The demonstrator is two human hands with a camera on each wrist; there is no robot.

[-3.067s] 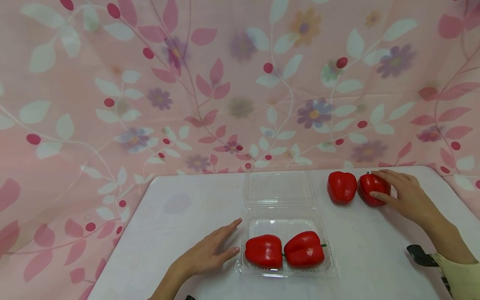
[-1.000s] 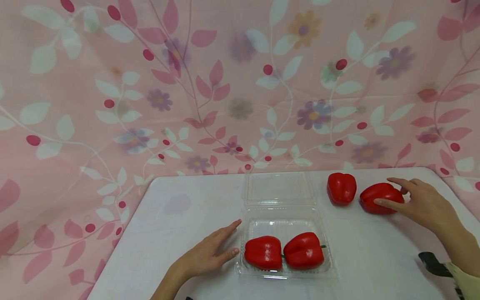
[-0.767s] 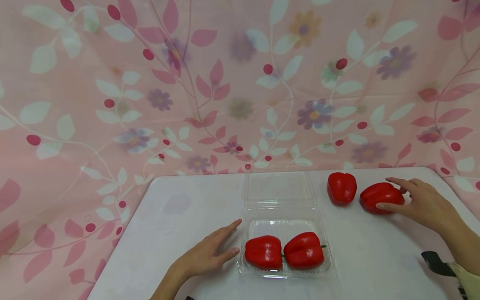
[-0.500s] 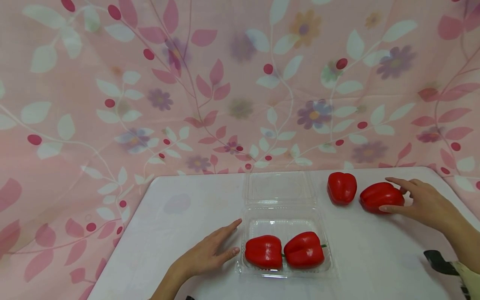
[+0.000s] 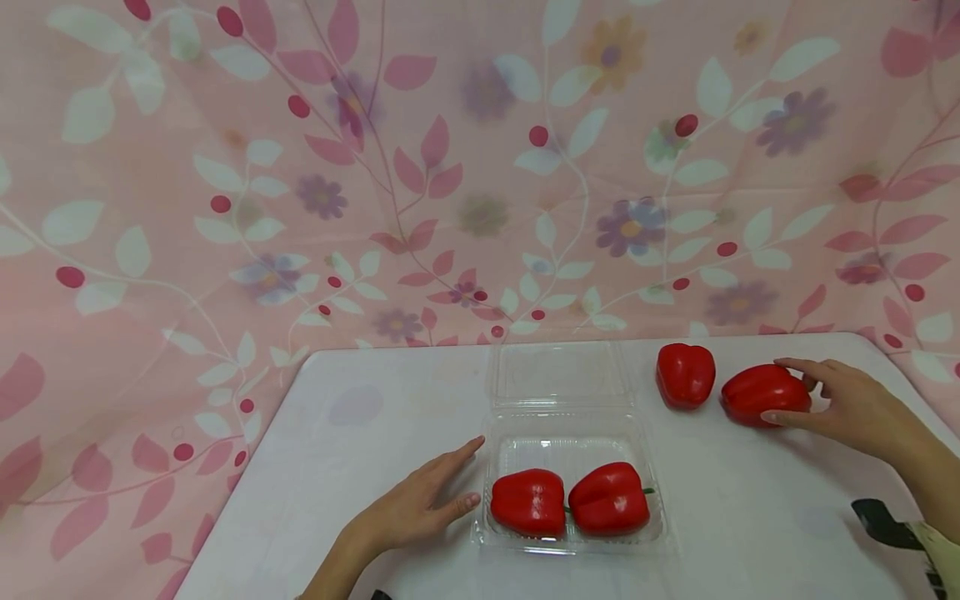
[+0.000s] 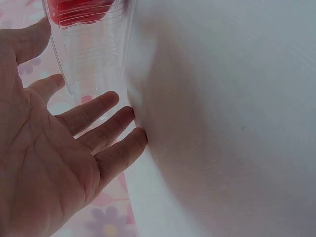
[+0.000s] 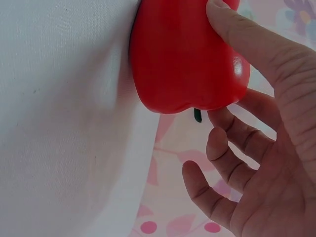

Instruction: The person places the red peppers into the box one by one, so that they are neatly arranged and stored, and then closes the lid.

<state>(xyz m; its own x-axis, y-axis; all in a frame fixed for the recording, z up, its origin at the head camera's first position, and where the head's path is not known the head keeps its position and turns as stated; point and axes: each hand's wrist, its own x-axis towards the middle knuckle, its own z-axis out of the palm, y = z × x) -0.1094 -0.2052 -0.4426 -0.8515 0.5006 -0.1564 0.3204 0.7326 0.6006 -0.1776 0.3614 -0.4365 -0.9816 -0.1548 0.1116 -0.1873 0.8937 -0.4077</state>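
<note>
My right hand (image 5: 855, 412) holds a red bell pepper (image 5: 765, 396) that lies on its side at the right of the table. In the right wrist view its thumb (image 7: 237, 24) presses the near side of the pepper (image 7: 187, 59), with the index finger behind; the other fingers curl loosely below the green stem. My left hand (image 5: 412, 504), fingers spread, rests beside a clear plastic clamshell box (image 5: 570, 427). Two red bell peppers, one at the left (image 5: 528, 502) and one at the right (image 5: 610, 498), lie in the front of that box.
Another red bell pepper (image 5: 686, 375) stands near the back edge, left of the held one. The box's clear lid (image 5: 558, 375) lies folded back on the white table (image 5: 375, 433). A pink floral cloth (image 5: 480, 167) hangs behind the table.
The pepper at my right hand has turned onto its side and come slightly nearer and to the right. For the last second that hand has barely moved. The left hand stays in place.
</note>
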